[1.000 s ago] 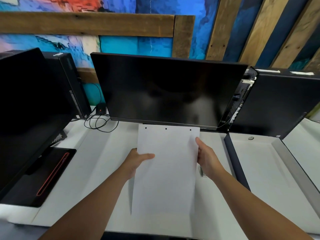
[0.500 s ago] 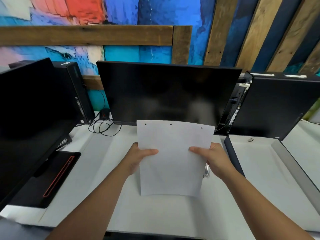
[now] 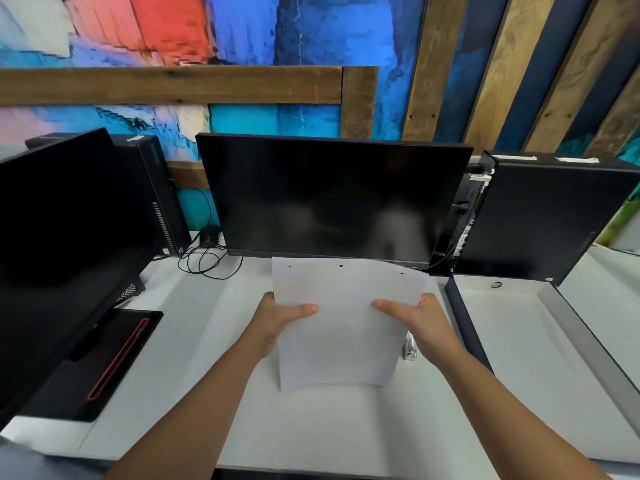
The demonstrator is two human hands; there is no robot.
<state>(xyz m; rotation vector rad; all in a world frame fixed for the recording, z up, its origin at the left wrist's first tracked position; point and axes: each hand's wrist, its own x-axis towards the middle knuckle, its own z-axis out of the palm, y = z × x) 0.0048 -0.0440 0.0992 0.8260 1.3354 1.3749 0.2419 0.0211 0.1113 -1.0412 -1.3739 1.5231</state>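
A white sheet of paper (image 3: 341, 327) with three punched holes along its top edge is held up over the white desk (image 3: 194, 358), in front of the middle monitor. My left hand (image 3: 277, 318) grips its left edge, thumb lying across the front. My right hand (image 3: 420, 322) grips the right edge the same way. The sheet bows slightly and its bottom edge hangs free above the desk.
A dark monitor (image 3: 332, 199) stands straight ahead, another monitor (image 3: 59, 237) at the left with its black base (image 3: 100, 362). A black computer tower (image 3: 554, 216) sits at the right behind an open binder (image 3: 540, 344). A small stapler (image 3: 409, 348) lies under my right wrist. Cables (image 3: 204, 261) coil at back left.
The sheet has been lifted off the desk and raised toward the monitor. Both thumbs have moved onto its front face, and the paper now hangs shorter in view.
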